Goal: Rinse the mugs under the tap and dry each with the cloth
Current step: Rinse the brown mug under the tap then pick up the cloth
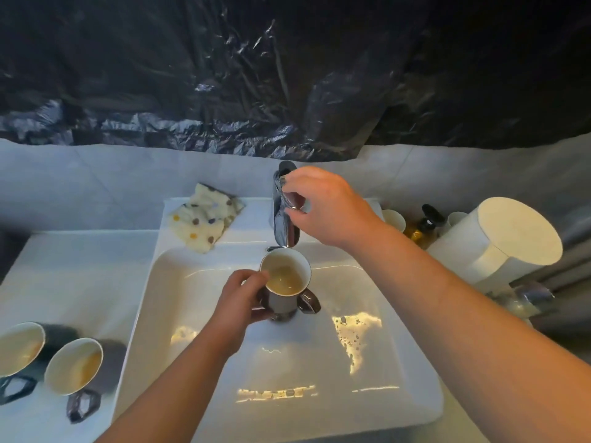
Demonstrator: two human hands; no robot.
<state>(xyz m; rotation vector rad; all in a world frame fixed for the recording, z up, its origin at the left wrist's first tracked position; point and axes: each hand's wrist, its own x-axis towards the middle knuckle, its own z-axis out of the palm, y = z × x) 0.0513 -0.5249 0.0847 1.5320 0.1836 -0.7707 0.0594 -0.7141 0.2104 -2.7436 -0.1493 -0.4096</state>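
A shiny black plastic sheet (287, 75) covers the wall across the top of the frame. Under it, a big white sink (399, 362) fills the middle. The left hand (240, 302) has its fingers curled round the side of a mug (286, 279). It holds the mug upright inside the sink, right under the tap (284, 225). There is brownish water in the mug.

The right hand (323, 206) is on top of the tap, and its fingers pinch the handle. Two more mugs (22, 346) (75, 366) lie tipped on the counter (73, 266) at the lower left. The spotty cloth (204, 217) sits crumpled on the sink's back edge, left of the tap.

At the right are a dark bottle (428, 219) and a round white tub (499, 241). The bottle is too blurry to read any words.
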